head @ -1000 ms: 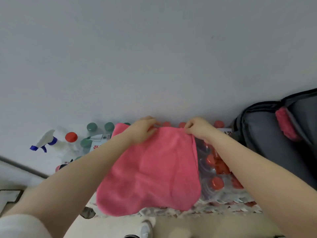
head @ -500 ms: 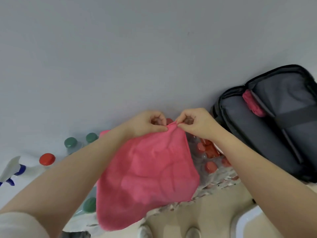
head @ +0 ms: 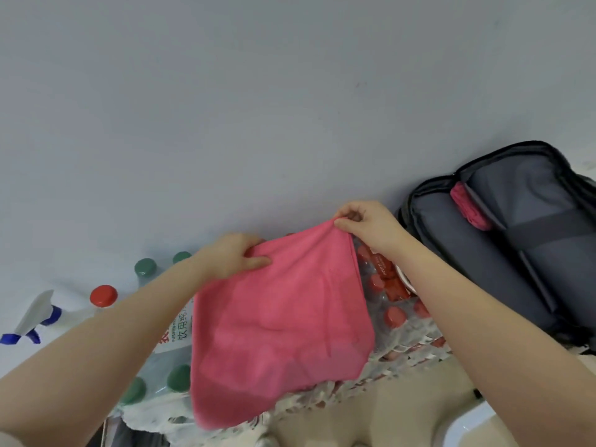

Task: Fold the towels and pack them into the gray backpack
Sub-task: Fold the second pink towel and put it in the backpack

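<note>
A pink towel point(head: 280, 321) hangs folded in front of me over packs of bottles. My right hand point(head: 367, 224) pinches its top corner, raised near the wall. My left hand point(head: 232, 256) grips the towel's upper left edge, thumb on the front of the cloth. The gray backpack point(head: 503, 253) lies open at the right against the wall. Another pink towel point(head: 469, 206) sits rolled in the seam between its two halves.
Shrink-wrapped packs of red-capped bottles point(head: 390, 304) lie under the towel. Green-capped bottles point(head: 145, 269) and a red-capped bottle point(head: 104, 295) stand at the left, beside a white and blue spray bottle point(head: 32, 321). A white rim point(head: 467, 427) shows at the lower right.
My hands, which met at the towel's top, have parted: the right keeps the corner and has lifted, the left has slid down the left edge. The view has swung right.
</note>
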